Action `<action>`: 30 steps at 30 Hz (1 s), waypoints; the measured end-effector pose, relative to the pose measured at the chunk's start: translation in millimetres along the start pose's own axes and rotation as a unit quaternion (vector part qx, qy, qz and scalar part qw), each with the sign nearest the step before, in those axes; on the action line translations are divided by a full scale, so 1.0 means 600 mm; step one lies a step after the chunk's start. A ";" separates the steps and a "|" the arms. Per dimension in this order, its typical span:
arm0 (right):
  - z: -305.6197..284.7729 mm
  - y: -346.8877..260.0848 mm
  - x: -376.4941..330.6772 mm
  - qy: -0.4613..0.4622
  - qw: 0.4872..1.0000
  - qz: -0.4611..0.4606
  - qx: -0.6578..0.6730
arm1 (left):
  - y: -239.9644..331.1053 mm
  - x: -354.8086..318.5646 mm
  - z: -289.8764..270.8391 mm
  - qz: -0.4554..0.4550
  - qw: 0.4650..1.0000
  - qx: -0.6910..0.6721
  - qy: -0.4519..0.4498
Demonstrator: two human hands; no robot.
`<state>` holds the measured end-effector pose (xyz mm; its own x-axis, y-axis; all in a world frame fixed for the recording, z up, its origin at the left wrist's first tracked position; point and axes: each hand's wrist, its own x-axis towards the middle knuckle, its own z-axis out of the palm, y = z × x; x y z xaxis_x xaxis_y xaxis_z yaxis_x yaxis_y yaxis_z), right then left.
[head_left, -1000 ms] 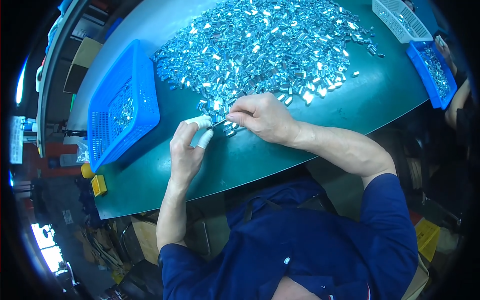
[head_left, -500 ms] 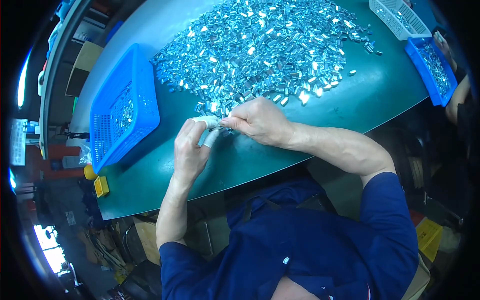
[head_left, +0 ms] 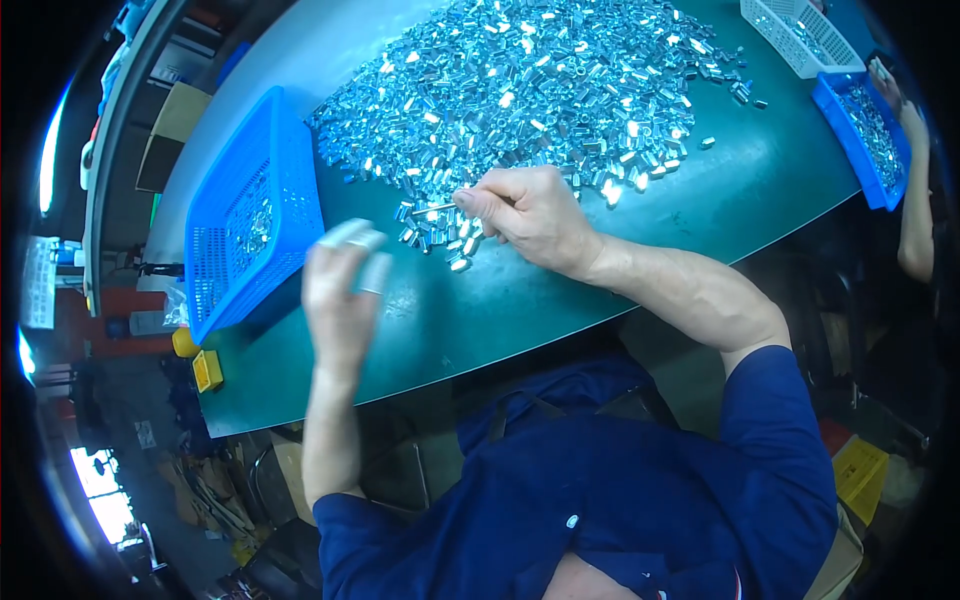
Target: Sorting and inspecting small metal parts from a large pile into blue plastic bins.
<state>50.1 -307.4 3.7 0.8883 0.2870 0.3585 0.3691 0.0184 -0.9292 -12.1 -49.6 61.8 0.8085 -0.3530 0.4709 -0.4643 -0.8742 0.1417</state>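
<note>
Head view: right hand (head_left: 535,215) pinches a thin metal pin (head_left: 432,209) at the near fringe of the heap of shiny metal sleeves (head_left: 530,90), loose ones just below its fingertips. Bare green table (head_left: 640,250) lies open toward the person. Left hand (head_left: 340,290), earlier beside the right, has swung toward the blue basket (head_left: 250,215), blurred; its grip cannot be told.

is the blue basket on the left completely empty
No, the blue basket by the left hand holds a small heap of shiny metal parts.

A factory workshop. Shiny metal parts (head_left: 540,90) heap across a green workbench (head_left: 760,190). Blue plastic baskets (head_left: 250,220) hold more.
</note>
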 end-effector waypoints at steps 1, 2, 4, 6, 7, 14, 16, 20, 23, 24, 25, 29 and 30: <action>0.003 -0.001 0.002 -0.002 1.000 -0.002 0.001 | 0.027 -0.013 0.019 -0.006 1.000 -0.024 -0.016; 0.005 0.004 0.002 -0.001 1.000 -0.011 -0.002 | 0.048 -0.022 0.043 -0.010 0.998 -0.053 -0.032; 0.004 0.003 0.001 -0.003 1.000 -0.021 -0.003 | 0.070 -0.032 0.070 0.009 0.997 -0.057 -0.053; 0.001 -0.001 0.001 -0.007 1.000 0.011 0.004 | 0.072 -0.036 0.082 0.015 0.997 -0.057 -0.053; 0.002 -0.002 0.001 -0.008 1.000 0.010 0.005 | 0.071 -0.041 0.084 0.010 0.997 -0.057 -0.051; 0.000 -0.004 -0.002 -0.018 1.000 -0.003 0.006 | 0.070 -0.080 0.078 -0.054 0.994 -0.078 -0.061; 0.004 -0.002 -0.001 -0.028 1.000 -0.004 0.011 | 0.066 -0.086 0.074 -0.078 0.991 -0.080 -0.073; 0.007 0.005 -0.004 -0.076 0.997 0.022 -0.002 | 0.046 -0.072 0.074 -0.257 0.928 -0.267 -0.029; 0.012 0.002 -0.007 -0.109 0.994 0.004 -0.011 | 0.023 -0.066 0.075 -0.380 0.740 -0.554 0.027; 0.012 0.004 -0.008 -0.116 0.992 -0.022 -0.032 | 0.020 -0.068 0.079 -0.379 0.740 -0.555 0.029; 0.015 0.007 -0.010 -0.115 0.992 -0.030 -0.032 | 0.018 -0.068 0.084 -0.387 0.701 -0.598 0.045; 0.014 0.008 -0.009 -0.121 0.991 -0.021 -0.047 | 0.032 -0.063 0.094 -0.395 0.615 -0.679 0.069; 0.014 0.009 -0.008 -0.106 0.992 -0.035 -0.055 | 0.037 -0.063 0.096 -0.396 0.606 -0.687 0.069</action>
<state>45.4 -300.7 -4.0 0.7856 0.4846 0.3846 0.4661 -0.0549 -0.8830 -32.2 -74.8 -3.1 0.9803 0.1104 -0.1635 0.1096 0.3840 0.9168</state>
